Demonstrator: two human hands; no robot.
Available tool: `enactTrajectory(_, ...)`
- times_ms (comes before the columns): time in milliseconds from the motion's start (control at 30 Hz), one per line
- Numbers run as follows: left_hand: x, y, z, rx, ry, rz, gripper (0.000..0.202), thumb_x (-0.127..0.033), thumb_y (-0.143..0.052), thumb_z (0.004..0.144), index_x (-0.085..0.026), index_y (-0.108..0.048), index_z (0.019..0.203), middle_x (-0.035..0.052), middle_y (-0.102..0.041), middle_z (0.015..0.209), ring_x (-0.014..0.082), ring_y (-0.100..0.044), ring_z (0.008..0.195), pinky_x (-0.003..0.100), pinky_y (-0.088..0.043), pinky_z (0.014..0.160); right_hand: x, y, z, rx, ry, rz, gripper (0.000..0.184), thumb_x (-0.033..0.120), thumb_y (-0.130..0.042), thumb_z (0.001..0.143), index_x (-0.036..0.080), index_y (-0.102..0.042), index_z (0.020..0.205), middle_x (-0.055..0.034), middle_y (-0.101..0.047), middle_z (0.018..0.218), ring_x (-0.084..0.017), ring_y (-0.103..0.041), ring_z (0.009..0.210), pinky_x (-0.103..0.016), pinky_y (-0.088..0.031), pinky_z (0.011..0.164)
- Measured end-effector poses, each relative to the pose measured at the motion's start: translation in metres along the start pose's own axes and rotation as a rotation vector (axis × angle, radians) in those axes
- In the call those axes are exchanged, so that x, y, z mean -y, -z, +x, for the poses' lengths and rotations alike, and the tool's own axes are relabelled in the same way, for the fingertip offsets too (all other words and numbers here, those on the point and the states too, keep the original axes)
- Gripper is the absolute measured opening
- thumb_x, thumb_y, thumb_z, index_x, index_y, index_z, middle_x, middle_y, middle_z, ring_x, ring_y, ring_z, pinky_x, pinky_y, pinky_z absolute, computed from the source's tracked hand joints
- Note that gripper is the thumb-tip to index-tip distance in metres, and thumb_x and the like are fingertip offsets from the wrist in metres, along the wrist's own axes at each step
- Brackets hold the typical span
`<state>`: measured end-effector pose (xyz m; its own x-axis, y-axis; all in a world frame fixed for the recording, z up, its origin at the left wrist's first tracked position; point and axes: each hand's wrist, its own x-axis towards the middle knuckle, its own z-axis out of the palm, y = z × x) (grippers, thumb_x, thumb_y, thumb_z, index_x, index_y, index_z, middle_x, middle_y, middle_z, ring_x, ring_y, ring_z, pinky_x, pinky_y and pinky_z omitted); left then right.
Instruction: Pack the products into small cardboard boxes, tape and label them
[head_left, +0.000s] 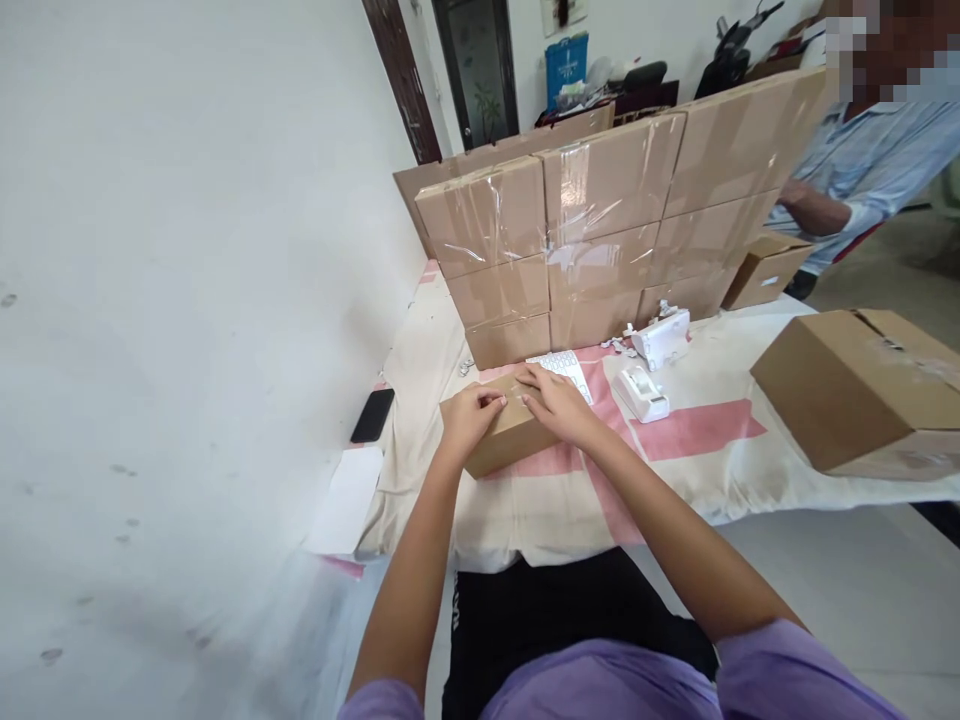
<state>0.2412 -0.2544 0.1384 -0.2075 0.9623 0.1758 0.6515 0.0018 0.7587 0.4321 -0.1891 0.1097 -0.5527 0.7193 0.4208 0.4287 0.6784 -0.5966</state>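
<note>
A small brown cardboard box point(504, 440) lies on the cloth-covered table point(675, 480) right in front of me. My left hand point(466, 418) rests on the box's left end with its fingers curled against the top. My right hand point(555, 400) lies flat over the box's right end, fingers stretched toward the left hand. What, if anything, is pinched in the left fingers is too small to see.
A wall of taped cardboard boxes point(600, 220) stands behind. Two white tape dispensers point(652, 365) and a sheet of white labels point(564, 366) lie near the box. A large open box point(862, 400) is at right, a black phone point(373, 415) at left. Another person point(862, 170) works behind the stack.
</note>
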Motion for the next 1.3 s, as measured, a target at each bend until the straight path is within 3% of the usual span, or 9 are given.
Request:
enactTrajectory(100,0.001,-0.001,-0.001,-0.024,-0.001,0.084,0.017,-0.028,-0.070,0.085,-0.019,-0.079,0.097,0.0050,-0.072,0.099,0.0185,-0.066,0.089,0.031,-0.049,0.086,-0.003,-0.003,0.000,-0.024,0.011,0.016,0.051,0.028,-0.050,0.098,0.018,-0.040,0.147,-0.0114,-0.067,0.139,-0.033,-0.055,0.138,-0.057,-0.043,0.112)
enactTrajectory(267,-0.003,-0.002,0.003,-0.025,0.044,0.228,0.059,-0.036,-0.066,0.090,-0.023,-0.054,0.147,0.0010,-0.069,0.089,0.0198,-0.064,0.086,0.031,-0.046,0.080,-0.008,-0.009,0.001,-0.058,0.024,0.057,0.049,0.028,-0.052,0.098,0.021,-0.043,0.145,-0.0109,-0.067,0.138,-0.034,-0.056,0.136,-0.057,-0.045,0.110)
enactTrajectory(467,-0.012,0.001,0.008,0.001,0.115,0.330,0.046,-0.041,-0.058,0.095,-0.029,-0.060,0.139,-0.0016,-0.062,0.073,0.0218,-0.063,0.077,0.032,-0.042,0.072,-0.014,-0.003,-0.010,-0.055,-0.040,0.394,0.050,0.032,-0.054,0.098,0.025,-0.042,0.145,-0.0112,-0.064,0.141,-0.028,-0.055,0.138,-0.054,-0.043,0.115)
enactTrajectory(600,-0.009,0.006,-0.004,0.100,-0.026,0.368,0.059,-0.052,-0.066,0.089,-0.027,-0.055,0.140,0.0020,-0.065,0.095,0.0232,-0.063,0.090,0.036,-0.044,0.084,-0.032,0.003,-0.025,-0.046,-0.128,0.597,0.047,0.041,-0.056,0.100,0.032,-0.041,0.144,-0.0083,-0.058,0.150,-0.026,-0.047,0.146,-0.055,-0.038,0.118)
enactTrajectory(700,-0.004,0.010,-0.014,0.098,-0.094,0.419,0.054,-0.053,-0.065,0.089,-0.026,-0.055,0.135,0.0043,-0.063,0.105,0.0259,-0.061,0.101,0.043,-0.042,0.095,-0.053,0.007,-0.036,-0.148,-0.217,0.602,0.044,0.042,-0.058,0.098,0.031,-0.047,0.139,-0.0093,-0.061,0.145,-0.028,-0.057,0.135,-0.055,-0.047,0.110)
enactTrajectory(800,0.006,0.017,-0.018,0.065,-0.075,0.419,0.055,-0.053,-0.060,0.092,-0.026,-0.051,0.139,0.0044,-0.062,0.104,0.0263,-0.061,0.101,0.045,-0.042,0.096,-0.075,0.023,-0.051,-0.363,-0.280,0.445,0.033,0.039,-0.060,0.095,0.026,-0.060,0.125,-0.0105,-0.069,0.130,-0.027,-0.067,0.117,-0.052,-0.053,0.102)
enactTrajectory(967,0.036,0.040,-0.019,-0.044,0.019,0.416,0.061,-0.062,-0.055,0.092,-0.026,-0.053,0.140,0.0046,-0.061,0.102,0.0260,-0.061,0.094,0.042,-0.046,0.087,-0.124,0.085,-0.067,-0.657,-0.322,-0.038,0.026,0.035,-0.058,0.092,0.023,-0.067,0.114,-0.0104,-0.070,0.115,-0.029,-0.066,0.105,-0.050,-0.056,0.094)
enactTrajectory(1167,0.040,0.039,-0.017,-0.087,0.075,0.444,0.071,-0.068,-0.054,0.089,-0.023,-0.051,0.143,0.0057,-0.063,0.103,0.0278,-0.063,0.097,0.042,-0.047,0.087,-0.206,0.123,-0.025,-0.385,-0.453,-0.537,0.080,0.045,-0.080,0.070,0.022,-0.054,0.142,-0.0218,-0.043,0.155,-0.048,-0.046,0.132,-0.067,-0.045,0.100)
enactTrajectory(1300,0.020,0.028,-0.011,-0.031,0.088,0.544,0.070,-0.066,-0.049,0.091,-0.022,-0.050,0.145,0.0073,-0.064,0.104,0.0311,-0.062,0.103,0.049,-0.045,0.094,-0.226,0.124,-0.010,-0.380,-0.584,-0.498,0.062,0.032,-0.067,0.076,0.018,-0.061,0.136,-0.0233,-0.052,0.146,-0.042,-0.058,0.116,-0.061,-0.050,0.094)
